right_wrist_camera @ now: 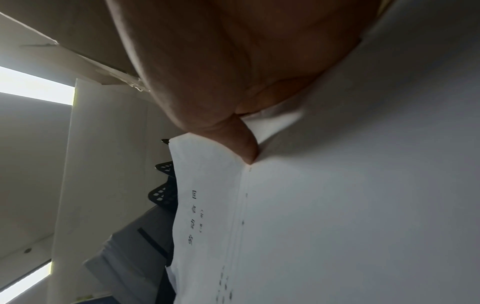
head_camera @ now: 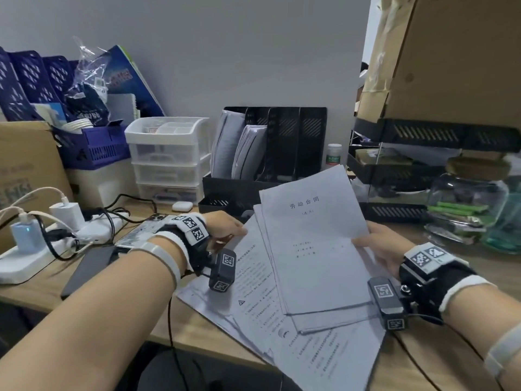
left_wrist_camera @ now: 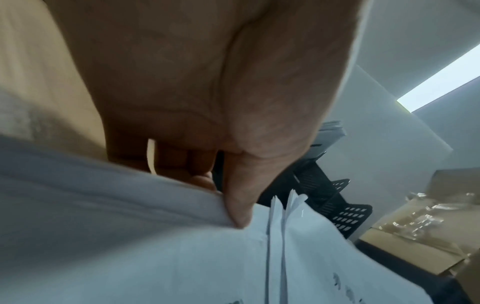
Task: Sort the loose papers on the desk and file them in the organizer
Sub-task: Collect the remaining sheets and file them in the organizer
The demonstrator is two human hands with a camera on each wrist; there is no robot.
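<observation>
Bare desk wood lies open at 7 o'clock of the fanned papers. At 12 o'clock the black organizer blocks the way, its two right slots free. At 9 o'clock a phone, power strip and cables crowd the surface. At 2 o'clock a glass jar and black trays stand under an overhanging cardboard box
</observation>
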